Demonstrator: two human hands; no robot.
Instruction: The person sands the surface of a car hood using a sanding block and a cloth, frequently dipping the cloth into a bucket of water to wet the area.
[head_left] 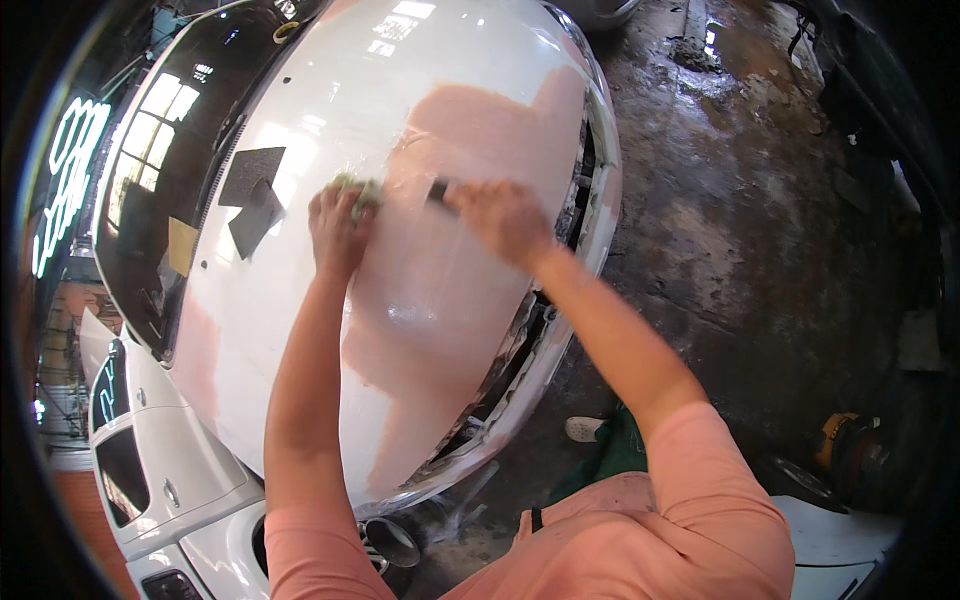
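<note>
Both my arms reach over a white car hood (255,350) with a large pink filler patch (470,130). My left hand (340,232) is closed around a pale green, wet-looking wad (358,188), perhaps a sponge or cloth, and rests at the patch's left edge. To its right, my right hand (503,220), a little blurred, grips a small dark sanding block (437,190) against the pink surface. Part of the block is covered by the fingers. Wet shine shows on the patch below the hands.
Two dark sandpaper sheets (256,218) lie on the hood near the windshield (140,190), with a tan sheet (181,246) close by. A tape roll (286,32) sits near the far end. Another white car (165,450) stands at left. The dark floor (700,230) at right looks wet.
</note>
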